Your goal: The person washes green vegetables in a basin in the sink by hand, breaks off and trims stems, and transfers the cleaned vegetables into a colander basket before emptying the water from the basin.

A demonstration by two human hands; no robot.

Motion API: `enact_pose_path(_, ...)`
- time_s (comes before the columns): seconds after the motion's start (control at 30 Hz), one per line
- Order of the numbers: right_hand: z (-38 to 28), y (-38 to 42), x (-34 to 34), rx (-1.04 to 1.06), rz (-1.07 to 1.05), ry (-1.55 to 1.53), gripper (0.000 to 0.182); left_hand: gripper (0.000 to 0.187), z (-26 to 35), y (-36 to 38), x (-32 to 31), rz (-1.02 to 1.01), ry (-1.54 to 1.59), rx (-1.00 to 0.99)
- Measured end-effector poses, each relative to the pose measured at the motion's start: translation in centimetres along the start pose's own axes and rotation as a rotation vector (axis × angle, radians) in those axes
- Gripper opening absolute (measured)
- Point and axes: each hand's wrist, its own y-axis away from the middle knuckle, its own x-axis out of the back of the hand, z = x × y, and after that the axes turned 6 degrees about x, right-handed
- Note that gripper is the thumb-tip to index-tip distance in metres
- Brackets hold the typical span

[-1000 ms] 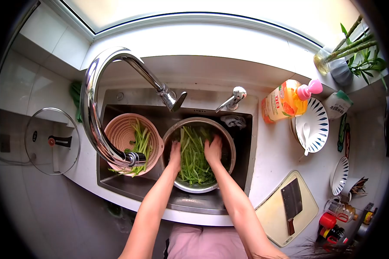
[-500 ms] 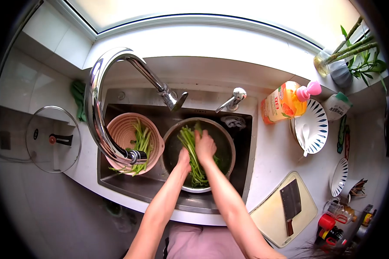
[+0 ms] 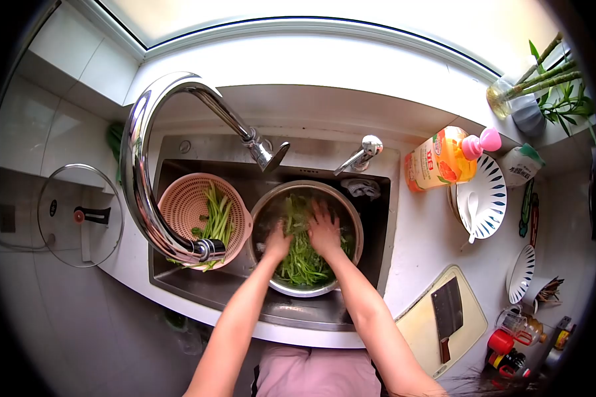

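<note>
A round metal basin (image 3: 356,231) of water sits in the sink, with a bundle of green stalked vegetables (image 3: 303,261) in it. My right hand (image 3: 324,231) lies over the stalks on their right side, its fingers spread and partly in the water. On the left side of the bundle, my left hand (image 3: 277,243) dips into the water by the basin's left wall. Its fingers look stretched out, though the water partly blurs them. Left of the basin, a pink colander (image 3: 179,205) holds more cut green stalks (image 3: 217,218).
A tall chrome faucet (image 3: 139,165) arches over the colander. A dish soap bottle (image 3: 440,162), patterned plates (image 3: 490,198) and a cutting board (image 3: 410,324) with a cleaver (image 3: 447,308) lie to the right. A glass lid (image 3: 79,238) stands at the left.
My hands have moved apart slightly and come down; the right hand's fingers have spread. The bundle, upright between my hands before, now lies lower and looser in the water.
</note>
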Motion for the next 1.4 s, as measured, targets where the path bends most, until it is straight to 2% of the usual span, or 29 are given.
enact_pose_path(0.03, -0.3, 0.2, -0.2, 0.001, -0.001, 0.0, 0.062, 0.057, 1.7, 0.6, 2.7, -0.103, 0.062, 0.076)
enact_pose_path(0.1, -1.6, 0.5, -0.3, -0.189, 0.075, -0.04, 0.057, 0.055, 1.6, 0.8, 3.2, 0.017, 0.058, 0.205)
enact_pose_path(0.17, -2.2, 0.4, -0.2, -0.207, 0.063, -0.076, 0.051, 0.059, 2.2, 1.7, 1.7, 0.183, 0.165, 0.189)
enact_pose_path(0.23, -0.6, 0.4, 0.5, 0.117, -0.166, -0.157, 0.046, 0.061, 1.2, 1.2, 0.3, 0.165, 0.296, 0.237)
enact_pose_path(0.27, -0.1, 0.3, 0.7, 0.08, -0.068, -0.139, 0.042, 0.061, 0.9, 1.2, -0.3, 0.112, 0.662, 0.247)
enact_pose_path(0.3, -0.7, 0.2, 0.4, 0.078, -0.071, -0.137, 0.042, 0.062, 0.8, 1.0, -0.7, 0.054, 1.027, 0.248)
enact_pose_path(0.33, -2.1, -0.4, 0.0, -0.2, -0.01, -0.312, 0.041, 0.062, 0.9, 0.8, -1.3, 0.051, 1.026, 0.248)
enact_pose_path(0.37, -3.6, -0.7, -0.6, -0.477, 0.05, -0.486, 0.04, 0.065, 1.1, 0.9, -2.2, -0.055, 1.088, 0.282)
enact_pose_path(0.4, -4.6, -1.3, -1.3, -0.48, 0.113, -0.521, 0.041, 0.07, 1.5, 1.1, -2.9, -0.16, 1.148, 0.314)
enact_pose_path(0.43, -4.8, -1.0, -1.5, -0.459, 0.061, -0.598, 0.044, 0.074, 2.0, 1.0, -3.5, -0.267, 1.207, 0.339)
enact_pose_path(0.47, -5.5, -1.0, 0.4, -0.466, 0.123, -0.662, 0.043, 0.068, 3.1, 1.5, -3.3, -0.178, 1.183, 0.35)
enact_pose_path(0.5, -6.3, -0.9, 2.7, -0.474, 0.182, -0.723, 0.043, 0.068, 3.2, 1.6, -3.0, -0.181, 1.185, 0.348)
enact_pose_path(0.57, -7.4, -0.8, 6.1, -0.462, 0.075, -0.753, 0.052, 0.062, 2.9, 1.2, -2.1, -0.519, 1.508, 0.294)
enact_pose_path(0.6, -8.2, -0.9, 5.9, -0.386, 0.23, -0.697, 0.046, 0.062, 3.8, 1.7, -1.4, -0.518, 1.508, 0.295)
enact_pose_path(0.7, -7.1, -2.3, 8.8, -0.456, 0.135, -0.573, 0.039, 0.053, 7.0, 3.6, 0.9, -0.271, 1.394, 0.304)
enact_pose_path(0.73, -6.0, -2.7, 8.0, -0.473, 0.182, -0.581, 0.033, 0.047, 7.4, 4.1, 1.7, -0.279, 1.486, 0.238)
enact_pose_path(0.83, -1.9, -2.1, 5.0, -0.324, 0.088, -0.531, 0.043, 0.039, 5.1, 2.5, 3.0, -0.176, 1.347, 0.035)
enact_pose_path(0.87, -1.8, -1.3, 7.3, -0.37, -0.069, -0.462, 0.049, 0.035, 4.5, 2.2, 3.6, -0.165, 1.355, 0.06)
enact_pose_path(0.9, -1.4, -0.6, 8.0, -0.387, -0.117, -0.405, 0.049, 0.039, 3.9, 2.0, 4.3, -0.162, 1.248, 0.096)
enact_pose_path(0.97, -0.8, 0.8, 8.7, -0.402, -0.068, -0.323, 0.051, 0.047, 2.0, 2.1, 5.3, -0.064, 0.788, 0.096)
enact_pose_path(1.0, -0.4, 1.1, 7.9, -0.401, -0.074, -0.322, 0.051, 0.055, 1.1, 2.0, 5.2, 0.072, 0.737, 0.147)
enact_pose_path(1.07, 0.4, 1.2, 5.1, -0.457, 0.215, -0.46, 0.051, 0.056, 0.4, 2.4, 4.4, 0.105, 0.685, 0.211)
enact_pose_path(1.13, 0.8, 1.0, 2.8, -0.538, 0.189, -0.564, 0.053, 0.062, 0.7, 2.4, 3.3, 0.141, 0.683, 0.344)
enact_pose_path(1.2, 0.7, 0.8, 0.1, -0.612, 0.154, -0.663, 0.059, 0.075, -0.2, 1.5, 1.1, 0.014, 0.796, 0.419)
enact_pose_path(1.23, 0.7, 0.6, -0.9, -0.603, -0.038, -0.685, 0.063, 0.081, -0.3, 1.1, -0.2, -0.08, 0.846, 0.456)
enact_pose_path(1.3, -2.1, 0.6, -3.0, -0.594, 0.055, -0.627, 0.066, 0.09, 2.8, 2.9, -0.4, -0.335, 1.108, 0.528)
enact_pose_path(1.33, -2.8, 0.7, -3.5, -0.634, 0.038, -0.806, 0.066, 0.09, 0.9, 1.4, -2.9, -0.495, 1.214, 0.383)
enact_pose_path(1.37, -3.4, 0.7, -3.0, -0.67, 0.021, -0.986, 0.067, 0.082, 2.9, 2.5, -1.8, -0.453, 1.138, 0.497)
enact_pose_path(1.4, -3.6, 0.8, -0.4, -0.646, 0.048, -1.072, 0.061, 0.078, 4.5, 4.0, 0.0, -0.521, 1.242, 0.467)
